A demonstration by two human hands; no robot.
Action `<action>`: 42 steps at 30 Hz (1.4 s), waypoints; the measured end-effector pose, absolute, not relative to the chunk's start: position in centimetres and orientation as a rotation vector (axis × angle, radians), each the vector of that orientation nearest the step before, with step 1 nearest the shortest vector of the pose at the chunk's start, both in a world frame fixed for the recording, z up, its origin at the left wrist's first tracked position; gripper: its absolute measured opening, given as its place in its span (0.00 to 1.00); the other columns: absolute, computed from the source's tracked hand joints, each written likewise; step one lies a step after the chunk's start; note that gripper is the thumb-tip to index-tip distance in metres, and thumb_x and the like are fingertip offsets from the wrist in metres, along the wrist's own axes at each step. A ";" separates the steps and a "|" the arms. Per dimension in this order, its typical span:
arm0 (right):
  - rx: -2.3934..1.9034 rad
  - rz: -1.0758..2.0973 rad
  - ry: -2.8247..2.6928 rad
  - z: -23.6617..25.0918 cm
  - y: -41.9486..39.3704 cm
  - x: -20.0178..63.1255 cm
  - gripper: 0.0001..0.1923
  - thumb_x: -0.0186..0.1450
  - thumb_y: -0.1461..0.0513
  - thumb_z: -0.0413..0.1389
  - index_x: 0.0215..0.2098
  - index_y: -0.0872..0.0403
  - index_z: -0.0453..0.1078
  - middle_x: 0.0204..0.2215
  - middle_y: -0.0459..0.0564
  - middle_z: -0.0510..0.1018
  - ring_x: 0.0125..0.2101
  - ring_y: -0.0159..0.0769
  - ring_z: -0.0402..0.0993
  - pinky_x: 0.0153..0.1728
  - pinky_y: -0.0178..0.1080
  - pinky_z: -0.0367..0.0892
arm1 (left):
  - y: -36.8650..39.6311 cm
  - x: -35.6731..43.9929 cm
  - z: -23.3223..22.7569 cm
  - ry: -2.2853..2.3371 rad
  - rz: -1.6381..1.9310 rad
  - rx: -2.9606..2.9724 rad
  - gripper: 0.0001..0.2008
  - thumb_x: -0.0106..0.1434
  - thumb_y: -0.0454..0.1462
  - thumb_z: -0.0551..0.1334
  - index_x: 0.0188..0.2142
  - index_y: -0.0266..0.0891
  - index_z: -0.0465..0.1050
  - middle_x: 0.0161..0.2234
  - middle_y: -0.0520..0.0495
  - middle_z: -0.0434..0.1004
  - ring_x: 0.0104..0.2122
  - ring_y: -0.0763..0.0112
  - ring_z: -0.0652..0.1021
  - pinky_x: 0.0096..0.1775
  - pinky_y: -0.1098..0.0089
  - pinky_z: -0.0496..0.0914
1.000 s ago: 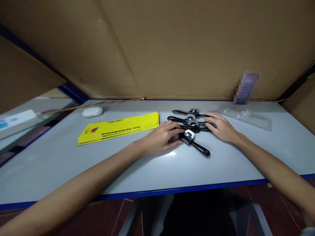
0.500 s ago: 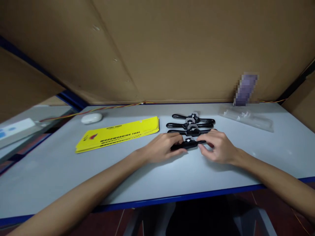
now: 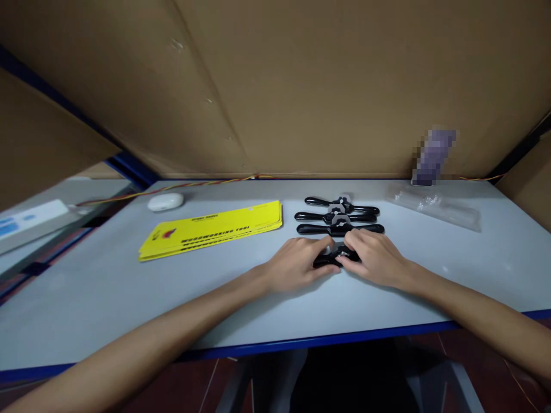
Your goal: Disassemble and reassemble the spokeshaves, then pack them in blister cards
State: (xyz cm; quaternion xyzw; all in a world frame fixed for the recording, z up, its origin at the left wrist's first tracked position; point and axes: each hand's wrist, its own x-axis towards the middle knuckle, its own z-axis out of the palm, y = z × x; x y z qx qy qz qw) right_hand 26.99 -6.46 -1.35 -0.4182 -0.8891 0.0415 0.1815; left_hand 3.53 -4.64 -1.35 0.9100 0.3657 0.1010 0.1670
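Note:
Both my hands are on one black spokeshave [image 3: 326, 261] low over the table, nearest to me. My left hand [image 3: 297, 261] grips its left handle between thumb and fingers. With thumb and fingers closed at the middle and right part, my right hand [image 3: 379, 258] covers much of the tool, so its right handle is hidden. Just behind it lie three more black spokeshaves: a front one [image 3: 357, 229], a middle one [image 3: 307, 216] and a rear one [image 3: 316, 201], each with a greyish plate at its centre.
Yellow printed cards [image 3: 215, 231] lie stacked on the grey table [image 3: 275, 321] at left, near a white oval case [image 3: 165, 201]. Clear plastic sleeves [image 3: 434, 209] lie at right, before a blurred purple object [image 3: 434, 158]. A cardboard wall [image 3: 322, 86] closes the back.
My right hand has shifted left from the right handle to the spokeshave's middle. My left hand keeps its hold. The view has shifted slightly.

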 end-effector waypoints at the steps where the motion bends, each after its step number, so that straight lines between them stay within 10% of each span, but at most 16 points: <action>1: -1.166 0.088 -2.505 -1.6 -6.4 27.0 0.11 0.73 0.57 0.57 0.33 0.52 0.70 0.30 0.49 0.77 0.31 0.38 0.69 0.32 0.41 0.57 | -4.7 3.6 -1.3 1.062 0.280 2.598 0.17 0.72 0.53 0.57 0.45 0.42 0.68 0.27 0.51 0.75 0.27 0.61 0.78 0.28 0.66 0.65; 18: -1.402 0.544 -2.120 -2.2 -5.7 25.9 0.27 0.66 0.55 0.64 0.15 0.52 0.58 0.33 0.49 0.78 0.40 0.43 0.68 0.48 0.50 0.59 | -6.8 5.3 -1.9 1.265 0.273 2.671 0.11 0.75 0.44 0.51 0.45 0.40 0.65 0.34 0.44 0.82 0.30 0.57 0.82 0.37 0.57 0.75; 30: -1.278 0.411 -2.187 -2.1 -6.5 25.9 0.10 0.59 0.67 0.51 0.31 0.48 0.52 0.30 0.47 0.73 0.36 0.43 0.66 0.41 0.45 0.58 | -6.6 5.1 -1.8 1.311 0.335 2.605 0.15 0.73 0.44 0.53 0.49 0.37 0.71 0.35 0.43 0.83 0.30 0.57 0.82 0.31 0.61 0.73; 42: -1.301 0.570 -2.175 -1.1 -6.4 26.6 0.13 0.68 0.53 0.57 0.36 0.48 0.58 0.33 0.47 0.77 0.32 0.39 0.71 0.36 0.43 0.63 | -5.5 3.5 -2.2 0.965 0.493 2.653 0.22 0.76 0.47 0.55 0.61 0.36 0.68 0.40 0.42 0.83 0.35 0.60 0.82 0.36 0.61 0.76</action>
